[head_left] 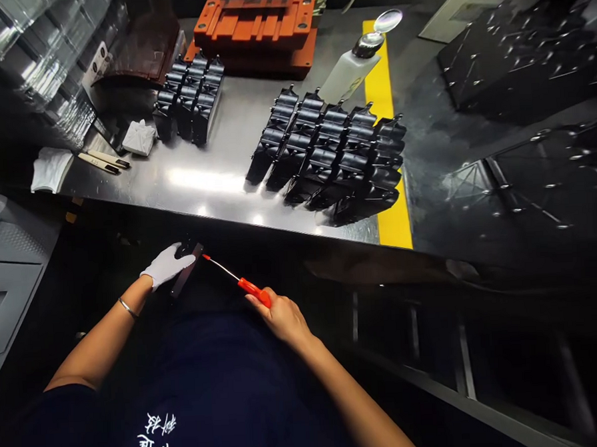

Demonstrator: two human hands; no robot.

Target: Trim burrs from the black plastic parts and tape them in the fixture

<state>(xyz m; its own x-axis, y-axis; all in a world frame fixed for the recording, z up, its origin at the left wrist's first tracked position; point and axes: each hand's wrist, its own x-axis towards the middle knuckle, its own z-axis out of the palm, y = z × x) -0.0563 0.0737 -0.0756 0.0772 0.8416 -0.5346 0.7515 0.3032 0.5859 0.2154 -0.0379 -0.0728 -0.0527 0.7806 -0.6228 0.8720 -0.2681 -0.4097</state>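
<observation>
Red-handled screwdriver (255, 292) sits clamped in the bare right hand's (287, 321) curled fingers; gloved left hand (164, 266) pinches the dark strip (187, 271) off the steel workbench's (211, 181) near edge. Tip's right beside it, can't tell if touching. I'd brace the strip, go gentle.

Red-handled screwdriver (248, 286) angled toward slim dark part (185, 272)

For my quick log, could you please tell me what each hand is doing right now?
Left hand: gloved, holding a dark narrow part.
Right hand: bare, closed around a red-handled tool.
</observation>
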